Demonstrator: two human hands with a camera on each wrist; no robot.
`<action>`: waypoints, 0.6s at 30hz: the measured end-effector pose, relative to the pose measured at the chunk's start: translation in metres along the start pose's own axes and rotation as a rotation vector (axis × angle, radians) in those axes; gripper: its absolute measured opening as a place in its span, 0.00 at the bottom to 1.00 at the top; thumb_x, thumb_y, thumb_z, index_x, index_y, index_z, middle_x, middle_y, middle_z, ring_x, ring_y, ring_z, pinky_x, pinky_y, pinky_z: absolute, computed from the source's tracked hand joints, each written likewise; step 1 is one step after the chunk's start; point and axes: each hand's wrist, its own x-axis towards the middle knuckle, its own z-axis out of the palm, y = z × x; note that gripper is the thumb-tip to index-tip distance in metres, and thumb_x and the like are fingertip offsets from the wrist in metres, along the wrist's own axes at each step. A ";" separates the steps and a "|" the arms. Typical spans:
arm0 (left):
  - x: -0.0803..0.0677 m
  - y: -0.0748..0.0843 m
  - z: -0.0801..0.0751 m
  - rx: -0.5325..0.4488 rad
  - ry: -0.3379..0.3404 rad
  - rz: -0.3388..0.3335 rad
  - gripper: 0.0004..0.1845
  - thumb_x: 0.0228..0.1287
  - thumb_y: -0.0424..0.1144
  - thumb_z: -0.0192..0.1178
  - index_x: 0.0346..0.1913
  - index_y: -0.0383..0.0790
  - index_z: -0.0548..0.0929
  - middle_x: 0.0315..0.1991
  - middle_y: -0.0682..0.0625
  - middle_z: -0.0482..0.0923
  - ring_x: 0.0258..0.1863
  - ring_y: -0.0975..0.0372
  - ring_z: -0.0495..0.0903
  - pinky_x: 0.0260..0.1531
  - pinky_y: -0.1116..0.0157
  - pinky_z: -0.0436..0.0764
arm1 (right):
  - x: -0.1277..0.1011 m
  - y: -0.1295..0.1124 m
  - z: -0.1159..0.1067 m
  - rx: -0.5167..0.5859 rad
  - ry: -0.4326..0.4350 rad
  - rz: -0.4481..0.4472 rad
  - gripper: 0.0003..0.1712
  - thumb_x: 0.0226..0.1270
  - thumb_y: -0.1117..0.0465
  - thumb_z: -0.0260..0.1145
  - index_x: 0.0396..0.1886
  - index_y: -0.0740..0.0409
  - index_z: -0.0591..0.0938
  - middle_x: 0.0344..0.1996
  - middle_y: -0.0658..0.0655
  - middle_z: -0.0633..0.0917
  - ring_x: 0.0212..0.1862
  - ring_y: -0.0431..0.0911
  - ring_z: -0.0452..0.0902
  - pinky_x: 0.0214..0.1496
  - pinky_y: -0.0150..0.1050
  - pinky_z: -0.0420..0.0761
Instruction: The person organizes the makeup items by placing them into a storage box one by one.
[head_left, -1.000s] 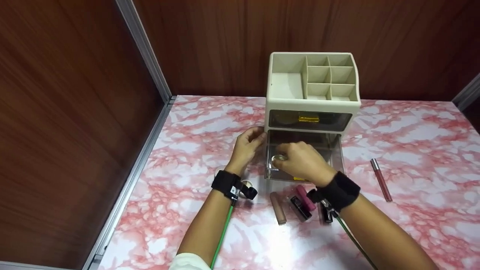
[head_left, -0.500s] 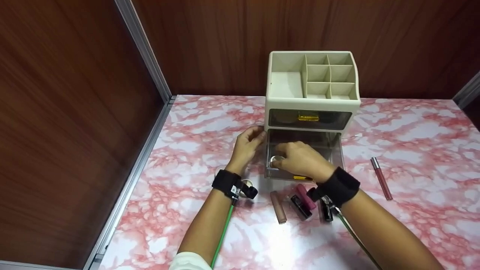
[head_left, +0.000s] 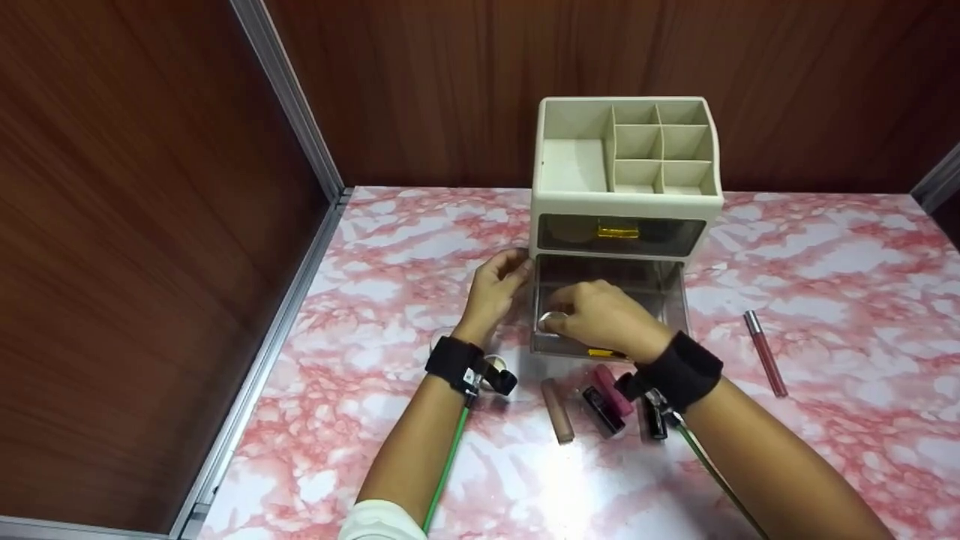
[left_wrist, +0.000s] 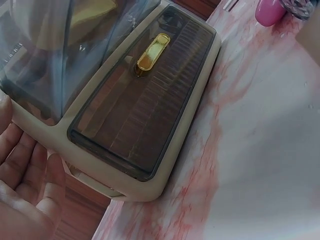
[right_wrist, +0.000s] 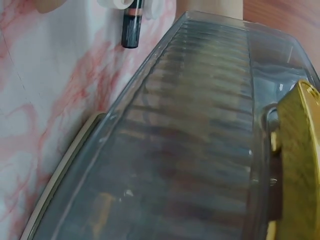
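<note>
A cream makeup organizer (head_left: pixel 626 202) stands on the table, its middle clear drawer (head_left: pixel 577 346) pulled out. Inside that drawer, my right hand (head_left: pixel 604 319) pinches a small round container with a pale rim (head_left: pixel 553 318) near the left wall; fingers and thumb cover part of it. My left hand (head_left: pixel 491 292) touches the organizer's left side, fingers loosely bent; the left wrist view shows this hand (left_wrist: pixel 32 175) by the cream frame, below the pulled-out drawer. The right wrist view shows the drawer's clear underside (right_wrist: pixel 185 120) and gold handle (right_wrist: pixel 300 160), not the hand.
A brown tube (head_left: pixel 557 411), a black-capped lipstick (head_left: pixel 603 411), a pink tube (head_left: pixel 613 391) and another black item (head_left: pixel 654 418) lie before the drawer. A red lip gloss (head_left: pixel 766 354) lies at right. A small round jar (head_left: pixel 495 364) sits by the left wrist. Wooden panels stand behind and left.
The round container in my right hand has tipped and shifted slightly left and lower inside the drawer. My left hand stays against the organizer; the head view has tilted slightly.
</note>
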 end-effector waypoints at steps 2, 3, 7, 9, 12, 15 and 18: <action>-0.001 -0.001 0.000 0.004 0.005 0.016 0.11 0.67 0.37 0.63 0.48 0.35 0.83 0.42 0.48 0.83 0.42 0.60 0.80 0.44 0.64 0.80 | 0.000 -0.001 0.000 0.005 0.000 0.005 0.16 0.61 0.46 0.68 0.41 0.51 0.88 0.34 0.50 0.87 0.38 0.49 0.82 0.42 0.49 0.80; -0.001 -0.001 0.000 0.006 0.006 0.019 0.11 0.67 0.38 0.63 0.48 0.36 0.83 0.42 0.49 0.83 0.42 0.60 0.80 0.44 0.64 0.80 | -0.001 -0.001 0.000 0.006 0.001 0.006 0.15 0.61 0.47 0.68 0.41 0.51 0.88 0.34 0.50 0.87 0.37 0.49 0.82 0.42 0.50 0.80; -0.002 0.002 0.001 -0.001 0.006 0.029 0.11 0.66 0.38 0.64 0.47 0.35 0.83 0.40 0.48 0.83 0.41 0.60 0.80 0.43 0.64 0.80 | -0.002 -0.001 0.000 -0.002 0.004 -0.001 0.14 0.63 0.49 0.66 0.40 0.51 0.88 0.32 0.49 0.86 0.36 0.47 0.81 0.42 0.49 0.80; -0.007 0.012 0.001 -0.003 0.002 0.017 0.10 0.67 0.37 0.63 0.46 0.34 0.83 0.40 0.49 0.83 0.40 0.61 0.80 0.43 0.64 0.80 | -0.003 -0.001 0.000 -0.015 0.005 -0.010 0.14 0.64 0.49 0.65 0.40 0.51 0.88 0.31 0.49 0.86 0.35 0.47 0.81 0.41 0.49 0.79; -0.009 0.019 0.000 -0.007 -0.011 -0.003 0.11 0.67 0.35 0.62 0.48 0.32 0.83 0.41 0.48 0.83 0.41 0.62 0.79 0.44 0.63 0.80 | -0.004 0.000 0.000 -0.025 -0.014 -0.019 0.15 0.67 0.48 0.63 0.43 0.52 0.87 0.32 0.49 0.86 0.38 0.49 0.81 0.43 0.51 0.79; -0.005 0.011 -0.001 -0.014 -0.024 -0.006 0.12 0.68 0.36 0.62 0.49 0.32 0.82 0.42 0.48 0.83 0.42 0.62 0.79 0.45 0.63 0.80 | -0.005 0.001 -0.002 -0.017 -0.042 -0.027 0.18 0.70 0.49 0.61 0.49 0.53 0.85 0.38 0.52 0.86 0.44 0.51 0.82 0.48 0.52 0.78; 0.000 -0.001 -0.001 -0.023 -0.021 0.000 0.13 0.67 0.37 0.63 0.50 0.33 0.82 0.43 0.48 0.83 0.43 0.61 0.80 0.45 0.64 0.80 | -0.009 0.003 -0.005 -0.004 -0.048 -0.026 0.20 0.71 0.49 0.59 0.54 0.54 0.83 0.43 0.54 0.86 0.48 0.52 0.81 0.52 0.54 0.77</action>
